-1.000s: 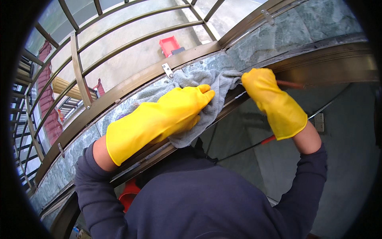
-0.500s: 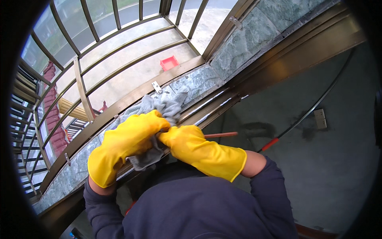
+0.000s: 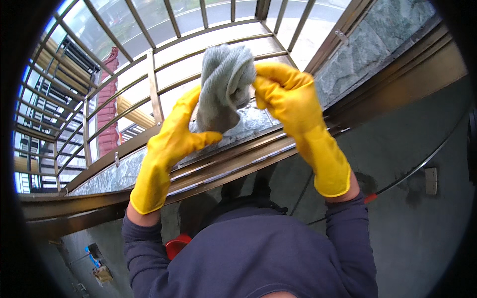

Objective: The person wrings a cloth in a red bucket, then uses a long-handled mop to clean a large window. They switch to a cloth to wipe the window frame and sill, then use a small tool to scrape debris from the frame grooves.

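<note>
A crumpled grey cloth [image 3: 223, 82] is held up above the window sill, in front of the metal bars. My right hand [image 3: 290, 99], in a yellow rubber glove, pinches the cloth's right edge between thumb and fingers. On the other side my left hand [image 3: 176, 131], in a matching glove, has thumb and fingers spread wide around the cloth's lower left part. Its fingertips are partly behind the cloth. Beneath both hands runs the bronze-coloured window track [image 3: 238, 161], with white streaks along its rails. Part of the greenish stone sill [image 3: 251, 124] is hidden by the cloth.
Bronze metal bars [image 3: 153, 87] cage the outer side of the sill. A broad window frame [image 3: 397, 87] rises at right. Indoors, a thin dark cable [image 3: 420, 168] passes a small pale plate [image 3: 431, 181]. Something red [image 3: 178, 245] sits beside my left sleeve.
My hands have come apart and up from the track, lifting the bunched cloth, which now hangs from my right hand. The reddish stick by my right hand is out of sight. The view has shifted.
</note>
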`<action>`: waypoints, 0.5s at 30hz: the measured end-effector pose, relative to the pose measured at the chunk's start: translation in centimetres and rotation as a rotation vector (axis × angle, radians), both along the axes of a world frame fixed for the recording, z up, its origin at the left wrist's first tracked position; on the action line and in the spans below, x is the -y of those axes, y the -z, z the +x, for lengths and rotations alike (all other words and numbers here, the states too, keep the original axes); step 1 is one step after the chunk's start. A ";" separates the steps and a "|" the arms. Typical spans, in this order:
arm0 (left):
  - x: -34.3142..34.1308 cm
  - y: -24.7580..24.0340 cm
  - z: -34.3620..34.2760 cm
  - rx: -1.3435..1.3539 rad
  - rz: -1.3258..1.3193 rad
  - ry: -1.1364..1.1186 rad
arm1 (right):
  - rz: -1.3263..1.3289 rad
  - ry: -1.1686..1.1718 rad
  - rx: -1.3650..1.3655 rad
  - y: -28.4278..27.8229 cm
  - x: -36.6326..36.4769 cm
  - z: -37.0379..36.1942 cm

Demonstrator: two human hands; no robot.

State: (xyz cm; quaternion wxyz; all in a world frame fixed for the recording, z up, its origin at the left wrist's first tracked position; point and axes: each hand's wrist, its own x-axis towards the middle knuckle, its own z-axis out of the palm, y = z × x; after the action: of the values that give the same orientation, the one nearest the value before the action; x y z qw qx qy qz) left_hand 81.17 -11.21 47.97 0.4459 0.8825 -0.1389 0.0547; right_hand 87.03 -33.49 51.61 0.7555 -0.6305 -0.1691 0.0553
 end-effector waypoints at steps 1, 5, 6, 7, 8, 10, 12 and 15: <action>-0.1 0.6 -0.1 -0.128 -0.124 -0.061 | 0.007 0.007 0.002 -0.9 0.0 0.0; -1.4 1.4 -0.4 -0.245 -0.654 -0.270 | -0.135 0.026 0.210 -3.6 1.8 0.3; -2.0 0.7 -0.8 -0.103 -0.704 -0.302 | -0.230 0.054 0.222 -4.5 2.8 0.1; -1.5 -1.4 -1.3 0.018 -0.767 -0.295 | -0.300 0.130 0.287 -4.3 4.0 0.5; -2.3 -2.4 -1.8 0.063 -0.759 -0.359 | -0.363 0.199 0.352 -4.2 5.0 0.8; -2.2 -4.8 -3.2 0.255 -0.549 -0.419 | -0.421 0.257 0.410 -3.9 6.9 0.3; -2.1 -6.0 -4.7 0.317 -0.210 -0.359 | -0.513 0.338 0.429 -3.4 7.9 -0.9; -2.2 -6.8 -5.5 0.475 0.311 -0.080 | -0.670 0.454 0.553 -3.5 9.2 -3.3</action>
State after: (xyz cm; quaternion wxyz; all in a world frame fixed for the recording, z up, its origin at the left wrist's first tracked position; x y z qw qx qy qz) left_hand 75.63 -9.03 54.73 0.2579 0.9076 -0.2114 0.2552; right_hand 83.77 -42.74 55.14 0.4307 -0.8511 -0.1945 -0.2288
